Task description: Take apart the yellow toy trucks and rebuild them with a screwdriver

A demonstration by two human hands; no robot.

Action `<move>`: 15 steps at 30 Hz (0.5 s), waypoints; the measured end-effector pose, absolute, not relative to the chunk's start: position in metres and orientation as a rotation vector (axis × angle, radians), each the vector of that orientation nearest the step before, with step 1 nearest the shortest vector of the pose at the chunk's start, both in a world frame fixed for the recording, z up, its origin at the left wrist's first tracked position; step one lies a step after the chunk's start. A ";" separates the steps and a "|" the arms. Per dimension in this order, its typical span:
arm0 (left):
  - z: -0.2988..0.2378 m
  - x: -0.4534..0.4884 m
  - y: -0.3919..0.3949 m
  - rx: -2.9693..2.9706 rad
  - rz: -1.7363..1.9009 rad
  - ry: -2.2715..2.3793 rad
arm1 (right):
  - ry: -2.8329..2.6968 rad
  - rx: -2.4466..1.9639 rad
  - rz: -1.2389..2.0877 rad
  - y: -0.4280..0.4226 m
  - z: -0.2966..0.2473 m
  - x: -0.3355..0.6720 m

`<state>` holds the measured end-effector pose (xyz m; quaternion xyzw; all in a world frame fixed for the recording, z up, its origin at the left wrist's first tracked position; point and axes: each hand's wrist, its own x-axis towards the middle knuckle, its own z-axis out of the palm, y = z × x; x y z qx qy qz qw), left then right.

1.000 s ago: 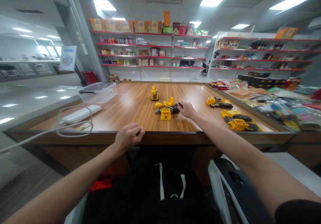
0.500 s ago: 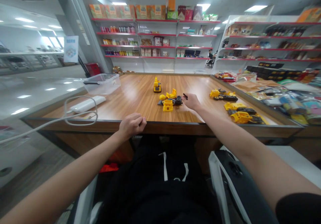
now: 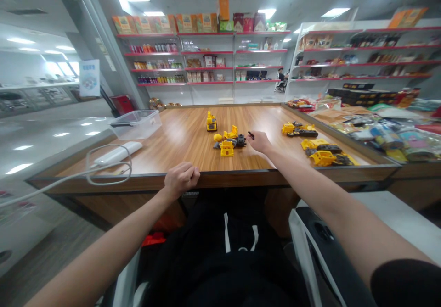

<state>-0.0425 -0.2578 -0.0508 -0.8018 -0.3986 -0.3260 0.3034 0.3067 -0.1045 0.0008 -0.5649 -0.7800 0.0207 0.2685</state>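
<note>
My right hand (image 3: 260,142) reaches out over the wooden table (image 3: 186,155) and pinches a small black toy part (image 3: 251,135) between its fingertips. Just left of it lies a pile of yellow and black toy truck parts (image 3: 228,143). A small assembled yellow toy vehicle (image 3: 211,122) stands farther back. My left hand (image 3: 181,178) is curled into a loose fist and rests on the table's near edge; nothing shows in it.
More yellow toy trucks (image 3: 320,153) lie at the table's right side. A clear plastic box (image 3: 136,124) and a white power strip (image 3: 117,153) with its looped cable sit at the left. Packaged goods (image 3: 379,130) crowd the adjoining surface on the right. Shelves line the back wall.
My right hand has lifted slightly off the pile with the small black part in its fingertips. The left hand stays on the table edge. My head has shifted a little.
</note>
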 end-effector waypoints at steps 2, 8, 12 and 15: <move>-0.051 -0.043 -0.257 -2.123 -0.864 -1.043 | -2.100 -1.529 0.055 -0.108 0.003 0.305; -0.054 -0.047 -0.255 -2.136 -0.856 -1.053 | -2.136 -1.522 0.076 -0.107 0.004 0.293; -0.052 -0.044 -0.259 -2.135 -0.861 -1.114 | -2.190 -1.489 0.082 -0.103 0.005 0.284; -0.048 -0.040 -0.264 -2.133 -0.877 -1.167 | -2.224 -1.457 0.070 -0.100 0.005 0.280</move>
